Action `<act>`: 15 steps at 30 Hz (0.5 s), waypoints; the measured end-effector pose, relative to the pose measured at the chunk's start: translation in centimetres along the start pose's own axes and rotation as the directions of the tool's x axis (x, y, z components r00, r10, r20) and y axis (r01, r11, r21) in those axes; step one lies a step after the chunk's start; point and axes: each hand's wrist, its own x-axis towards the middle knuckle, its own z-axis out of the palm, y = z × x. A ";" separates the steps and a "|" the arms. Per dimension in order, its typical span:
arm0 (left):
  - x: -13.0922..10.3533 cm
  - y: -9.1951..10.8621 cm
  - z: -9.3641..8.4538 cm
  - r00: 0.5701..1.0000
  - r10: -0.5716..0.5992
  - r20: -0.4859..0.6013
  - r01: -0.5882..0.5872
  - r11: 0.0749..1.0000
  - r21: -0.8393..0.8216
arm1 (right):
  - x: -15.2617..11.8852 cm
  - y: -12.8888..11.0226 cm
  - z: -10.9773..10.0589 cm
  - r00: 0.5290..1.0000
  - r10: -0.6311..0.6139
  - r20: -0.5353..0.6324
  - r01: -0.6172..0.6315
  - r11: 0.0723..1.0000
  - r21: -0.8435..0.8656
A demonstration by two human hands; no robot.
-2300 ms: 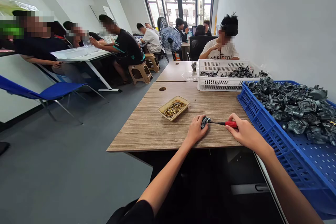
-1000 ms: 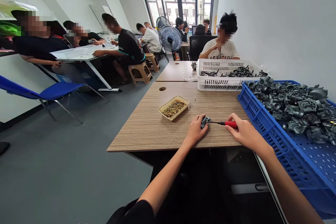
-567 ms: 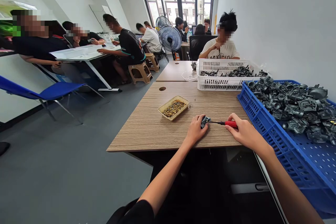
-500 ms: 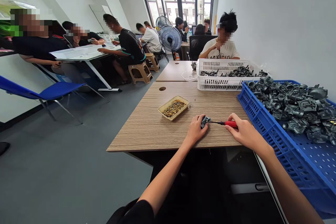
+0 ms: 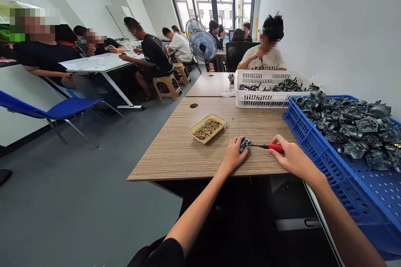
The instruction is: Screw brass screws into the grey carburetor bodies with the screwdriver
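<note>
On the wood-grain table (image 5: 175,154), my left hand (image 5: 233,154) is closed around a small grey metal carburetor (image 5: 245,145), most of it covered by my fingers. My right hand (image 5: 290,155) grips the red handle of a screwdriver (image 5: 275,147). The screwdriver lies almost level, its thin dark shaft pointing left with the tip at the carburetor's right side. Whether the tip sits in a screw is too small to tell. Beyond my left hand stands a cream tray (image 5: 205,139) of small brass-coloured parts.
At my right, a blue crate (image 5: 316,162) is heaped with grey carburetors (image 5: 354,129). A white crate (image 5: 263,101) of dark parts stands at the table's far side, before a seated person (image 5: 266,54). Small loose pieces lie near the tray. A blue chair (image 5: 69,107) is at left.
Both hands, the carburetor and the screwdriver keep nearly the same position. Only a very slight shift of the view shows.
</note>
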 end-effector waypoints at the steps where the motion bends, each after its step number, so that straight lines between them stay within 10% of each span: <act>1: 0.0 0.0 0.0 1.000 0.001 0.000 -0.001 1.000 0.001 | 0.0 0.0 0.0 1.000 0.000 0.002 0.000 1.000 0.001; 15: 0.0 0.0 -0.1 1.000 0.006 0.001 -0.006 1.000 0.011 | 0.0 -0.2 0.2 0.998 -0.039 -0.039 0.037 0.999 -0.040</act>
